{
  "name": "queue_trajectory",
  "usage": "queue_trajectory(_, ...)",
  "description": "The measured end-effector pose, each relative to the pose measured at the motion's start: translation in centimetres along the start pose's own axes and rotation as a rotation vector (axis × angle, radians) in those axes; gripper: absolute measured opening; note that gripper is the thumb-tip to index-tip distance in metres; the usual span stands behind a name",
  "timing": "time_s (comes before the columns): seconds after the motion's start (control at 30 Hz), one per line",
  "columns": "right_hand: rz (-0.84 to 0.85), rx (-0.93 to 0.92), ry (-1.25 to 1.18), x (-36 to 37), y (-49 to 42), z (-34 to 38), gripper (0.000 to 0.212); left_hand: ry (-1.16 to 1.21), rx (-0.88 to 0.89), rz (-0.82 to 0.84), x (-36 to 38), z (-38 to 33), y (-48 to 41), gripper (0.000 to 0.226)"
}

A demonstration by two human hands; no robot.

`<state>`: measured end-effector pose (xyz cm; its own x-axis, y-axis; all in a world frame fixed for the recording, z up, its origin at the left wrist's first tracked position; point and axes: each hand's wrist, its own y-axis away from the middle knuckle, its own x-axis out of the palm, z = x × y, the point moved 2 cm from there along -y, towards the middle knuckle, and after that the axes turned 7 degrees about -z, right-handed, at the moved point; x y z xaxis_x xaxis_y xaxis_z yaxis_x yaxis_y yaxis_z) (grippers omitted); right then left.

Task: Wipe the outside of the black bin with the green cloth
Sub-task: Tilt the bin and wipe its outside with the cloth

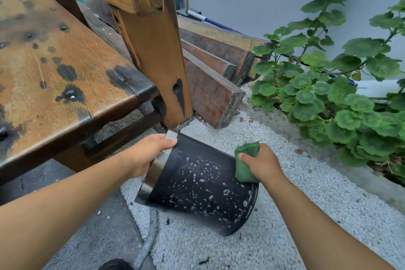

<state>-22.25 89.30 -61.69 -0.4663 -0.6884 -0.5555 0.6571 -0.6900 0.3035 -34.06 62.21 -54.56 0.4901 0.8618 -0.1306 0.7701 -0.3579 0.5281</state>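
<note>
Wooden bench [54, 61] fills the left; its leg [157, 61] comes down just beyond the bin's mouth. White gravel [285, 215] covers the ground, with a leafy plant [339, 105] at far right. Black bin [197, 184] sits centre-near on the gravel, tipped over with its mouth to the left and propped on its base edge. Left hand [144, 155] grips the shiny rim band [153, 173], fingers curled over the lip. Right hand [263, 164] is closed round the wadded green cloth [244, 160], pressing it on the bin's far-right wall near the base. Pale specks [203, 180] cover the near wall, so most of the wiping looks still to do. Risks: loose gravel gives a poor footing, so a hard stroke could skid or roll the bin. The smooth band could slip from the left hand, knocking the mouth into the leg. The side on the gravel likely gets missed or picks up grit. A small wad may smear rather than lift the specks.
</note>
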Motion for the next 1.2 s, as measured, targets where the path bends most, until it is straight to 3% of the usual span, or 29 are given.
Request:
queue_trajectory(0.13,-0.052,0.017,0.134,0.0,0.2,-0.2,0.033,-0.074,-0.039,-0.116,2.0,2.3,-0.5,0.043)
queue_trajectory(0.23,-0.158,-0.076,0.131,-0.2,0.9,1.0,0.027,-0.047,-0.044,-0.163,2.4,2.3,-1.1,0.059)
queue_trajectory(0.33,-0.165,-0.191,-0.051,-0.1,2.6,3.6,0.019,-0.016,-0.093,-0.202,2.8,2.1,-1.5,0.06)
queue_trajectory(0.43,-0.047,-0.213,-0.241,1.4,5.3,6.1,0.019,-0.004,-0.09,-0.189,3.9,1.9,-1.4,0.061)
queue_trajectory(0.6,0.016,-0.327,-0.15,4.8,8.4,8.1,0.022,0.034,-0.087,-0.154,6.2,0.8,-0.8,0.056)
queue_trajectory(0.8,-0.041,-0.391,-0.038,5.6,8.3,8.0,0.026,0.047,-0.053,-0.093,7.2,0.0,-0.5,0.058)
queue_trajectory(0.97,-0.057,-0.396,0.005,5.2,7.2,7.1,0.026,-0.063,0.024,-0.087,7.2,-0.1,-1.0,0.078)
queue_trajectory(1.1,-0.047,-0.349,0.05,4.6,5.7,5.6,0.029,-0.04,0.067,-0.09,6.8,0.0,-1.6,0.046)
queue_trajectory(1.2,-0.047,-0.316,0.111,4.4,4.7,4.6,0.031,-0.044,0.066,-0.099,6.2,0.1,-2.0,0.036)
